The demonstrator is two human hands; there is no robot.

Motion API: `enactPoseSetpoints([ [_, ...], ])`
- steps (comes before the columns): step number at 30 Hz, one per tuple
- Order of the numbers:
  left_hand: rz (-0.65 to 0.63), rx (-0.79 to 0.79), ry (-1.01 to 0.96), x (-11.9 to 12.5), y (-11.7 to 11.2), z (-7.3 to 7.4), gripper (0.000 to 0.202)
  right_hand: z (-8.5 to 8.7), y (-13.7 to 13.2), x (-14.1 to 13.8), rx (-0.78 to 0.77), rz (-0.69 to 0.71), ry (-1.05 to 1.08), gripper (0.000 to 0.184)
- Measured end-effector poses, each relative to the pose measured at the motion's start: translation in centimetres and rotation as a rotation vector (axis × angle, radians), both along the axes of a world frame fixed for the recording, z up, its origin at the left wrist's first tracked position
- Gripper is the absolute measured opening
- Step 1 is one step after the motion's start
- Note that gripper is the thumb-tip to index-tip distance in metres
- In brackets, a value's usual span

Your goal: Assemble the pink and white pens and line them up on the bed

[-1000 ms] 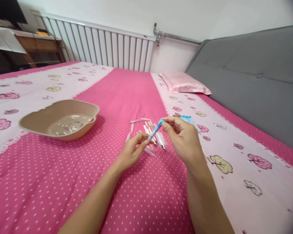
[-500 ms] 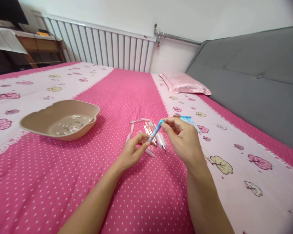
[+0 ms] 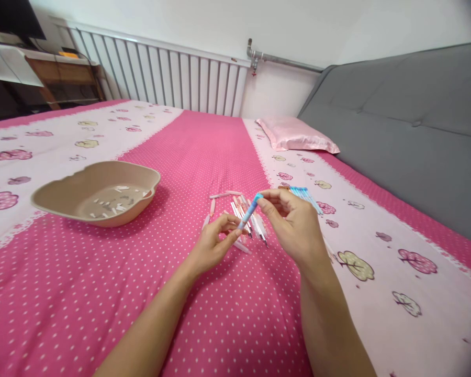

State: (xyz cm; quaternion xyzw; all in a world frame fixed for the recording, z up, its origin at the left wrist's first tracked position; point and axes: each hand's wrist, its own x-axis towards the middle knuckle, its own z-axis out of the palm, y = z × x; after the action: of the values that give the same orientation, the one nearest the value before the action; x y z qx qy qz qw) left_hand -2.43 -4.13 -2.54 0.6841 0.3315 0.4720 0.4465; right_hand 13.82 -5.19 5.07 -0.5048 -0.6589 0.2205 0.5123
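A blue pen point(image 3: 249, 211) is held at a slant between my two hands. My left hand point(image 3: 216, 242) pinches its lower end. At the upper end, the thumb and fingers of my right hand point(image 3: 291, 219) close on the bright blue cap. Under and behind the pen lie several white refills point(image 3: 237, 209) with dark tips and pale pink pen parts point(image 3: 242, 247), partly hidden by my hands. A row of blue pens point(image 3: 305, 195) lies on the bed just beyond my right hand.
A beige basin point(image 3: 98, 191) with small white and grey pieces inside stands to the left on the pink dotted bedspread point(image 3: 204, 136). Farther back are a pink pillow point(image 3: 298, 135), a grey headboard point(image 3: 408, 110) and a white radiator point(image 3: 160, 68).
Almost nothing differs. Both hands keep hold of the blue pen, which has shifted very slightly in its tilt.
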Motion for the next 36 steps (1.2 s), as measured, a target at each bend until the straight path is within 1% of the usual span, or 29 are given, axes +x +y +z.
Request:
enactPoseSetpoints([
  [4,0.019,-0.058,-0.030,0.0,0.0,0.1,0.021,0.0,0.1,0.1,-0.023,-0.045,0.010,0.032],
  [7,0.089,-0.144,-0.100,0.0,0.2,-0.1,0.025,-0.3,0.3,0.1,-0.027,-0.027,-0.019,0.024],
  [10,0.166,-0.215,-0.203,-0.1,0.5,-0.2,0.029,-1.0,0.6,-0.3,-0.099,0.034,-0.123,0.015],
  [13,0.241,-0.224,-0.255,-0.3,0.7,-0.1,0.032,-1.9,0.9,-1.1,-0.197,0.108,-0.240,0.012],
  [15,0.278,-0.227,-0.268,-0.4,0.7,0.1,0.032,-2.5,1.1,-1.9,-0.237,0.139,-0.298,0.010],
  [18,0.325,-0.231,-0.279,-0.4,0.6,0.4,0.031,-3.2,1.3,-2.8,-0.265,0.165,-0.358,0.011],
  [22,0.356,-0.241,-0.309,-0.4,0.6,0.5,0.030,-4.0,1.4,-3.6,-0.296,0.185,-0.397,0.014],
  [30,0.409,-0.272,-0.378,-0.4,0.7,0.3,0.034,-4.2,1.3,-4.5,-0.357,0.140,-0.470,0.017],
  [36,0.437,-0.275,-0.385,-0.4,0.8,0.3,0.035,-4.2,1.3,-4.6,-0.345,0.117,-0.467,0.014],
])
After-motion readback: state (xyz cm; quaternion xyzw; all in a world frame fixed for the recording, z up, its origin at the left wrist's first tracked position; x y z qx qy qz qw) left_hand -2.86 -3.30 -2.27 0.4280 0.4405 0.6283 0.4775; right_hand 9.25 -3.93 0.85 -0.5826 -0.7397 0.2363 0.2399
